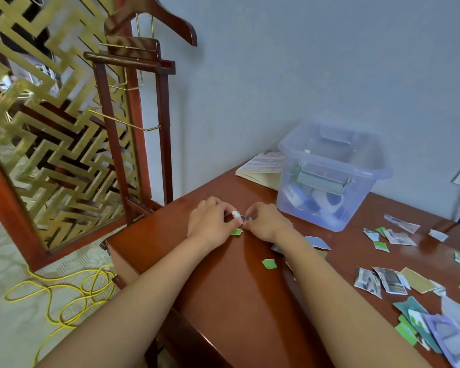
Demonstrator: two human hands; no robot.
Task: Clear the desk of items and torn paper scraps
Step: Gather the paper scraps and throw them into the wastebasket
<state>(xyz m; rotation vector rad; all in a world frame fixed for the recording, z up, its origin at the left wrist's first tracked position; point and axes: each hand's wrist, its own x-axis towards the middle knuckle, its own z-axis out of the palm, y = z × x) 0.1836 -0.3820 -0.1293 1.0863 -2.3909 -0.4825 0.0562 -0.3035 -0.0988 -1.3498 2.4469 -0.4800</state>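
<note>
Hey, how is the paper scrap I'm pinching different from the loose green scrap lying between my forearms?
The pinched scrap is held between the left hand and right hand; the loose green scrap lies flat on the desk, untouched. The pinched scrap shows white, green and grey print; the loose green scrap looks plain green. Both are small torn pieces of paper.

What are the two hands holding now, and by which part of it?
A small paper scrap, pinched by both hands: the left hand holds its left end, the right hand its right end.
</note>
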